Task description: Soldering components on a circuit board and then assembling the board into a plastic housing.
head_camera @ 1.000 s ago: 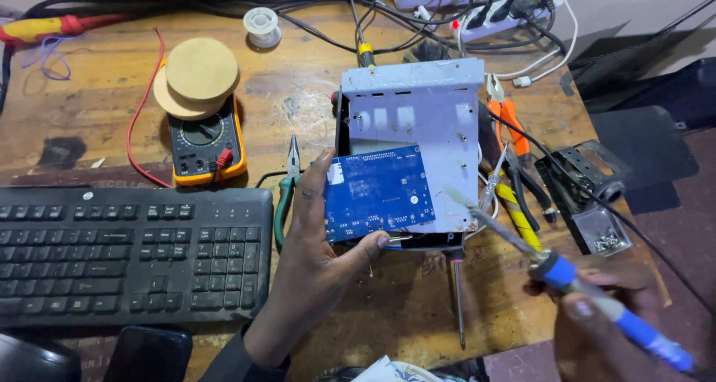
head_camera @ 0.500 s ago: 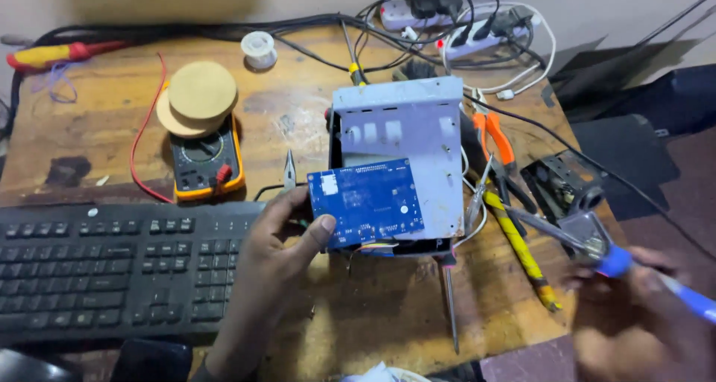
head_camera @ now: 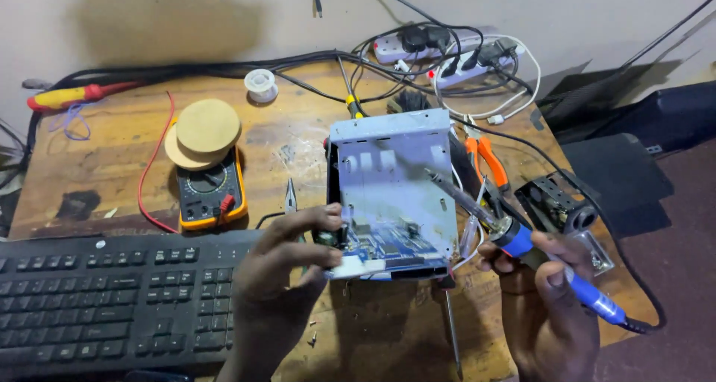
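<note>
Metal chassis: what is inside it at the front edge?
Inside the metal chassis, a blue circuit board lies at the front, gripped by the left hand. That hand hides the board's left end; what lies underneath cannot be seen.

— What lies left of the fingers?
— A black keyboard (head_camera: 97, 292), just beside them. Beyond it, a yellow meter (head_camera: 211, 194) under two round wooden discs (head_camera: 203, 130).
— And farther off?
— A solder spool (head_camera: 262, 84), a white power strip (head_camera: 440, 48), orange pliers (head_camera: 486, 156) on the counter (head_camera: 112, 166).
</note>
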